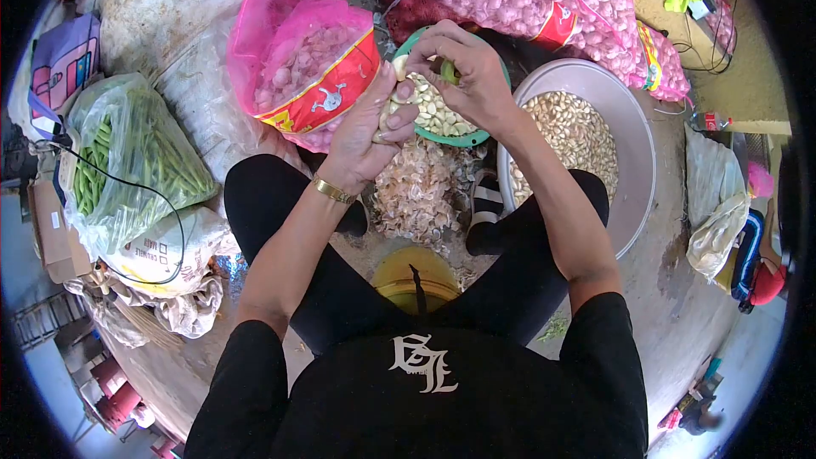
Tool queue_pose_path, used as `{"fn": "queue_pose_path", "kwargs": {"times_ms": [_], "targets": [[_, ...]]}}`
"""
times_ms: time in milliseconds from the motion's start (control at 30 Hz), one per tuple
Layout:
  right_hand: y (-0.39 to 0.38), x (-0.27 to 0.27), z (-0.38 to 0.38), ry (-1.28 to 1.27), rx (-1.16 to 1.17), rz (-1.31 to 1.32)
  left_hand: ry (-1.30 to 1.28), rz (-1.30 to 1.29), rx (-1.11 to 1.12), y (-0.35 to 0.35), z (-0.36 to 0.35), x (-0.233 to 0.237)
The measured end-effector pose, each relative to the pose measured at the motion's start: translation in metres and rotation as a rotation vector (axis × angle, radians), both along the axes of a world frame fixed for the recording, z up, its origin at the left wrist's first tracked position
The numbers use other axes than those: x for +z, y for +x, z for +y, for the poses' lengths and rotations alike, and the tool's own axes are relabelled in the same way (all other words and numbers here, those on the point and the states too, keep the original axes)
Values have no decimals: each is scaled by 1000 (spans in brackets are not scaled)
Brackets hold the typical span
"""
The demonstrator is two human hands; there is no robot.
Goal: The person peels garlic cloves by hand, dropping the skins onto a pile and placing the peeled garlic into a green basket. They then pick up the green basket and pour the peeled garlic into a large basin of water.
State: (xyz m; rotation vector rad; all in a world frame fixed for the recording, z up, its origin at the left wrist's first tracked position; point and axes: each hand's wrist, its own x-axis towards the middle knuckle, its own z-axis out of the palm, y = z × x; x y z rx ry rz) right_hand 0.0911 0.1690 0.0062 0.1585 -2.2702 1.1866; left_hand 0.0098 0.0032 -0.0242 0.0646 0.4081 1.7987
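Garlic clove (399, 66), pale and smooth, sits between the person's two hands in the head view, at the left edge of a green basin (476, 140). The left hand (367, 132) is curled, pinching the clove near its thumb, with its other fingers folded into the palm over something pale that is partly hidden. The right hand (469, 78) is bent closed around a small yellow-green piece (449, 72), its fingertips close by the clove; whether they also grip it, I cannot tell.

Beneath the right hand, the basin contains peeled cloves (438, 110), whitish. Just beside it, a wide pale tub (633, 144) contains many more cloves (569, 138), browner in tone, covering its bottom. On the other side of the basin, an open pink mesh bag (255, 59) with a red and yellow band (327, 95) contains whole garlic bulbs (302, 64). Further filled mesh bags (578, 0) lie beyond the tub, bulbs showing through the net. At far left, a clear plastic bag (161, 140) contains long green pods (92, 166) and rests against a printed white sack (166, 251). Loose peelings (416, 191) are heaped on the floor (671, 280) between the person's feet, in front of a yellow round object (408, 276).
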Motion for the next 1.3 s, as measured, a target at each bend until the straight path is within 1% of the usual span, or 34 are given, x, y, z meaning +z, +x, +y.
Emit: {"fn": "queue_pose_path", "kwargs": {"times_ms": [67, 167, 233, 333, 433, 567, 667, 733, 767, 833, 967, 1033, 1167, 1233, 1267, 1300], "targets": [[1, 2, 0, 13, 9, -27, -17, 28, 12, 1, 0, 1], [3, 4, 3, 42, 52, -31, -14, -29, -6, 3, 1, 0], [5, 4, 6, 127, 69, -71, -32, 13, 32, 4, 3, 0], [7, 3, 6, 152, 75, -135, -36, -1, 7, 4, 4, -1], [8, 3, 8, 152, 109, -88, -48, -15, 24, 3, 4, -3], [11, 3, 8, 157, 132, -110, -71, -34, 30, 4, 5, 3], [11, 3, 7, 151, 154, -113, -146, -18, 24, 5, 5, 11], [11, 3, 7, 122, 163, -103, -239, 170, 33, 3, 3, 11], [11, 4, 7, 124, 166, -101, -238, 172, 36, 1, 3, 13], [13, 6, 6, 135, 163, -153, -363, 303, 12, -2, 2, 16], [16, 4, 1, 114, 222, -138, -357, 315, 38, -8, -1, 8], [23, 8, -7, 78, 227, -207, -239, 267, 55, -15, -5, 9], [32, 10, -15, 15, 316, -201, -178, 222, 116, -21, -11, 14], [36, 4, -22, -67, 383, -314, -119, 190, 94, -21, -14, 16], [37, 0, -22, -68, 383, -315, -119, 189, 94, -21, -15, 17], [38, -3, -22, 34, 376, -354, -113, 173, 91, -21, -15, 17]]}}
